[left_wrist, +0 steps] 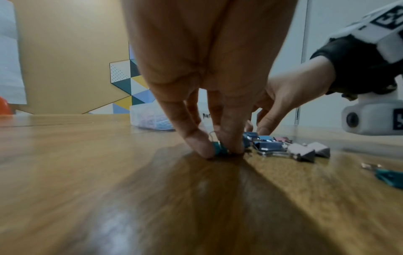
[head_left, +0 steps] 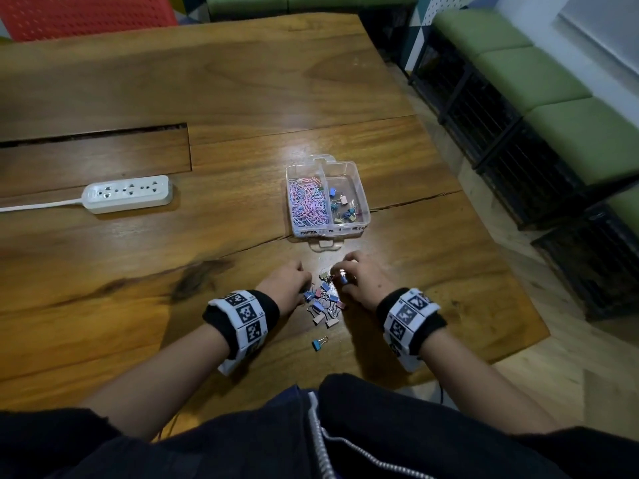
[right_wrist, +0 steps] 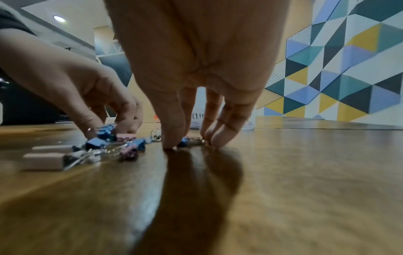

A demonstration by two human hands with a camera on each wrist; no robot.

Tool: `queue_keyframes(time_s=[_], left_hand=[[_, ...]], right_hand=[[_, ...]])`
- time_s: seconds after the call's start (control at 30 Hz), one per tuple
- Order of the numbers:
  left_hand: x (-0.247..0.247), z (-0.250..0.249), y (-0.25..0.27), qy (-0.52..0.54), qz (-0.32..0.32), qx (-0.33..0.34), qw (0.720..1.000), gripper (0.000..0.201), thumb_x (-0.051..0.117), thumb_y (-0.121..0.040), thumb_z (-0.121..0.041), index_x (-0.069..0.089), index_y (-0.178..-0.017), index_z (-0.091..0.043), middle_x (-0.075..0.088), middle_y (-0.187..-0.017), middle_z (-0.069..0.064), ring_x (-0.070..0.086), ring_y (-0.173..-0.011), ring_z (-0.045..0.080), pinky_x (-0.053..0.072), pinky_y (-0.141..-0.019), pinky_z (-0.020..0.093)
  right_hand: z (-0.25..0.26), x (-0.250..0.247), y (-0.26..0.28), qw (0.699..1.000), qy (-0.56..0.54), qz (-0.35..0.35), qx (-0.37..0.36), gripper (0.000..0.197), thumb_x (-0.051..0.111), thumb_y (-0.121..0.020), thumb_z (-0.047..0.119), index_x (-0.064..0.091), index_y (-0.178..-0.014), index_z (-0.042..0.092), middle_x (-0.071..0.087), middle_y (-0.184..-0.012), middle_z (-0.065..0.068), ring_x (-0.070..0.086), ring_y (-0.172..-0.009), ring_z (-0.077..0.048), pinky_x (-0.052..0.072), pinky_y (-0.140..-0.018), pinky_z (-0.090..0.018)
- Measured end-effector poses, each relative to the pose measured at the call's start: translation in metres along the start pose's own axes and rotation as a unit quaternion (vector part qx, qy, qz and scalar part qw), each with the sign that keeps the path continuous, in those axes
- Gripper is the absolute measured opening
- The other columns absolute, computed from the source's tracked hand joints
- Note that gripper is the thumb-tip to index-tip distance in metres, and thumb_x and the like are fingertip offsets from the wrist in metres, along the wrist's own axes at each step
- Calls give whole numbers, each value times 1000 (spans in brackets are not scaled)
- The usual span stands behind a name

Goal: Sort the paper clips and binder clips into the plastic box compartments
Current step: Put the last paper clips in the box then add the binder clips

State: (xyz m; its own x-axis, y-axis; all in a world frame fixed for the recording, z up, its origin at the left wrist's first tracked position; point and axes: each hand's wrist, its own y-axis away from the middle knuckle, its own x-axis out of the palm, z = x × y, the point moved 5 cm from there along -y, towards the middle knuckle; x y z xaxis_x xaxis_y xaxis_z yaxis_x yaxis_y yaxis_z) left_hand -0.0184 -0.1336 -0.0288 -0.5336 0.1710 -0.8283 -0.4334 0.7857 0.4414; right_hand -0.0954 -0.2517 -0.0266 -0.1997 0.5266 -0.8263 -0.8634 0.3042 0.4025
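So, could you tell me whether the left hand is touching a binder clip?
Touching: the left wrist view shows the left hand pinching a teal clip.

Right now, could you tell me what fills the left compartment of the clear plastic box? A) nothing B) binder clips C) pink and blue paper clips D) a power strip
C: in the head view the left compartment of the plastic box holds a heap of pink and blue paper clips, while the binder clips lie in the right one.
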Motion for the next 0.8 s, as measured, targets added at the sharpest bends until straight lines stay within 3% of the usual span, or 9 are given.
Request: queue_keyframes(time_s=[0.2,0.27,0.37,0.5,0.67,0.8], left_hand=[[0,-3,4,5,-18,15,1000,32,51,-89,-10,51,-121,-14,53,-122,6,52,-110,22,45,-89,28],[3,-3,5,20,-12,17,1000,43,52,-88,-7,47,-129,-19,51,-126,6,49,-114,22,43,-92,29],[6,-3,8,54,24,17,998,56,55,-86,-8,39,-137,-25,45,-129,5,44,-119,22,41,-98,30],[9,-6,11,14,10,31,999,43,61,-84,-23,51,-126,-19,46,-128,4,43,-118,21,39,-99,30],[8,-7,13,-21,-28,52,998,23,50,-91,-23,58,-111,-14,54,-117,4,47,-110,20,41,-91,28],[8,-3,15,-9,-31,41,999,18,51,-90,-20,60,-104,-15,56,-111,4,48,-106,20,40,-87,26]], right_hand=[[-5,4,11,999,-14,-34,11,18,54,-83,7,54,-100,12,52,-106,-4,47,-102,-21,44,-89,-31],[-8,5,14,998,-26,-49,26,11,54,-80,5,51,-84,14,49,-94,-3,47,-93,-20,43,-80,-27],[-13,11,23,994,-67,-63,56,14,58,-78,2,51,-79,14,49,-92,-2,48,-91,-19,45,-79,-27],[-17,17,30,990,-91,-73,78,18,57,-79,-2,62,-93,9,55,-102,-5,49,-97,-17,46,-88,-25],[-15,12,30,991,-80,-64,91,12,59,-79,1,66,-88,6,56,-104,-9,52,-97,-20,47,-85,-24],[-8,-11,24,984,-127,-67,103,6,60,-80,1,63,-83,5,55,-94,-4,51,-85,-14,45,-76,-20]])
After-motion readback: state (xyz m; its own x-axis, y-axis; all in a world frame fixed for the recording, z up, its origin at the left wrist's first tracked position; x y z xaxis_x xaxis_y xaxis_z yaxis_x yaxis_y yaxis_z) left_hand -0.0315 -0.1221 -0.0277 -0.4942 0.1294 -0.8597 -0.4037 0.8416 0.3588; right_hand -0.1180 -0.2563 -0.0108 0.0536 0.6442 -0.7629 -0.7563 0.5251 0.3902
